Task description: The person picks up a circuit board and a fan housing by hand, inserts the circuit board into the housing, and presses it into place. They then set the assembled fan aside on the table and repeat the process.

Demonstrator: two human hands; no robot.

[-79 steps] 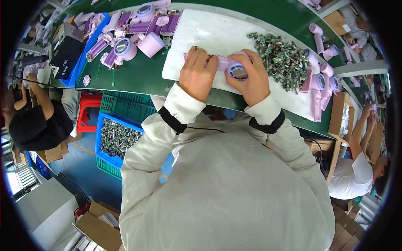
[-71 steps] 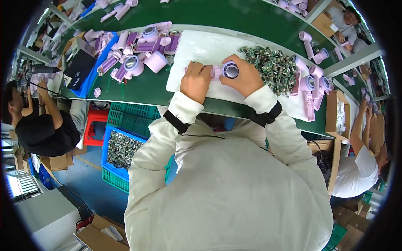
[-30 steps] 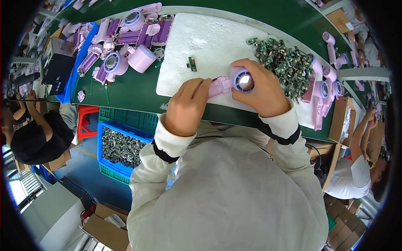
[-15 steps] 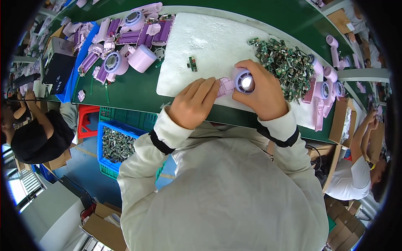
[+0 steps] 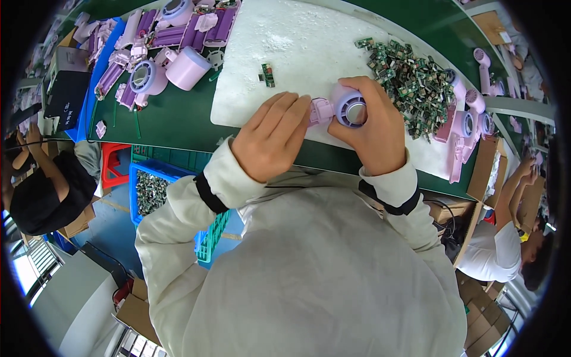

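Observation:
Both hands are on a lilac handheld fan [image 5: 322,111] over the near edge of a white foam sheet [image 5: 291,50]. My right hand [image 5: 376,125] curls round the fan's round head, thumb below and fingers above, the ringed grille facing me. The fingers of my left hand [image 5: 270,137] close over the handle and hide most of it; a short lilac section shows between the hands. Up and left of my fingers lies a small green circuit board [image 5: 268,75]. A heap of such circuit boards [image 5: 410,86] covers the sheet's right side.
Opened lilac fan parts [image 5: 178,41] pile up at the left, beside a blue tray [image 5: 106,89]. More lilac fans [image 5: 461,125] lie at the right edge. Below the green table, a blue bin [image 5: 135,196] holds circuit boards. Other people sit at both sides.
The view has shifted, so the table items sit slightly differently in the picture. The fan's head has turned a little in my right hand; both hands keep their hold.

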